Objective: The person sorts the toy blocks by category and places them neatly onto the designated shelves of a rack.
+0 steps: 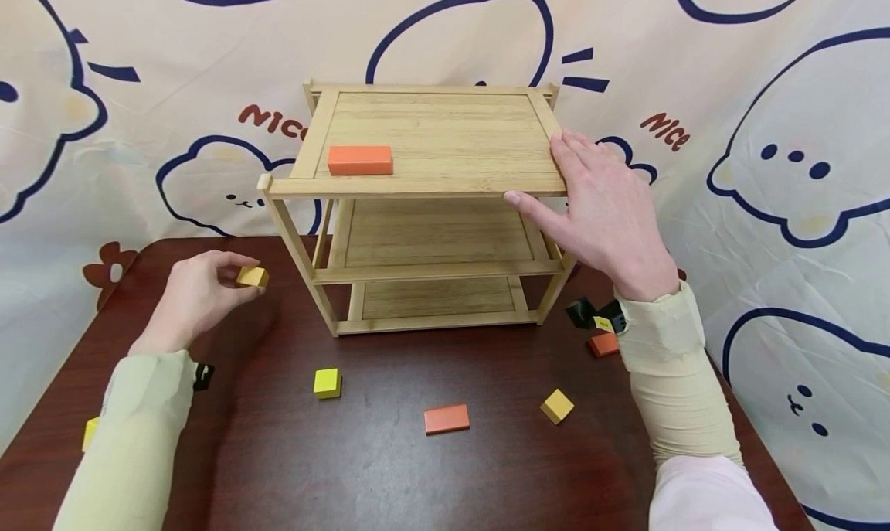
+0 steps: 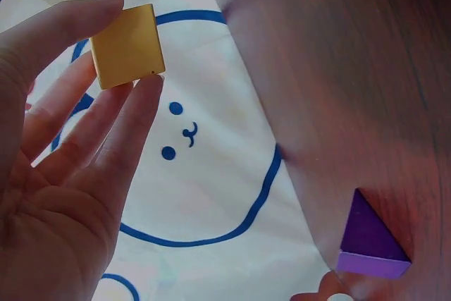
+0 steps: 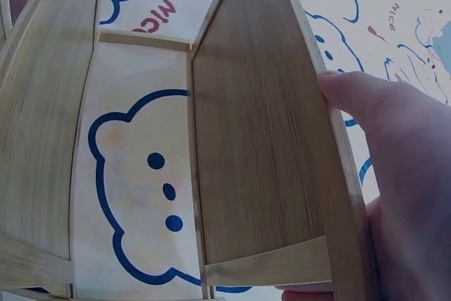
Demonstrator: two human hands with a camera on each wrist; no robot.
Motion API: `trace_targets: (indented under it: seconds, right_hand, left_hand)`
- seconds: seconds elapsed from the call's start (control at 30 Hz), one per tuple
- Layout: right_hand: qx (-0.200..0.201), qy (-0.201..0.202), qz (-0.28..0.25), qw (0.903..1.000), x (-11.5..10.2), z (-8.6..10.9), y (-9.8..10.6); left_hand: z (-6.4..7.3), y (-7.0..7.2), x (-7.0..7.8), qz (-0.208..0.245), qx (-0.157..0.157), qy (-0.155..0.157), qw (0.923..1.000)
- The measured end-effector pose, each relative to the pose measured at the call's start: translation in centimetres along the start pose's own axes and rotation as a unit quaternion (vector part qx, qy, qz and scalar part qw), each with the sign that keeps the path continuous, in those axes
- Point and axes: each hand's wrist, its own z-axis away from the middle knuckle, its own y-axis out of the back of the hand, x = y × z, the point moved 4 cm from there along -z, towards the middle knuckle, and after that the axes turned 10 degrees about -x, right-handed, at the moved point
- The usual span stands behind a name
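At the left of the head view my left hand (image 1: 202, 295) pinches a yellow-orange cube block (image 1: 253, 277) between thumb and fingertips. The left wrist view shows one flat face of this cube (image 2: 128, 46) between them. My right hand (image 1: 605, 199) rests at the front right corner of a three-tier wooden shelf rack (image 1: 445, 183). Its fingers extend along the right side of the top tier, and the thumb (image 3: 359, 96) touches the front rail. An orange rectangular block (image 1: 360, 161) lies at the front left of the top tier.
On the dark table (image 1: 278, 469) lie a bright yellow cube (image 1: 327, 383), a red-orange block (image 1: 446, 420) and another yellow-orange cube (image 1: 557, 406). Another orange block (image 1: 603, 344) sits beside the right sleeve. A purple triangular block (image 2: 373, 241) shows in the left wrist view. Printed cloth (image 1: 431, 36) hangs behind.
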Motion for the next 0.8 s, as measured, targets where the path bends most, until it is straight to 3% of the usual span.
trace_targets:
  seconds: [0.27, 0.8]
  right_hand:
    - [0.002, 0.001, 0.001, 1.0000, 0.0, 0.0, 0.0]
    - [0.001, 0.002, -0.002, 1.0000, 0.0, 0.0, -0.1]
  left_hand:
    - [1.1, 0.2, 1.1, -0.020, 0.016, -0.017, 0.9995]
    - [2.3, 1.1, 3.2, -0.044, 0.017, -0.043, 0.9980]
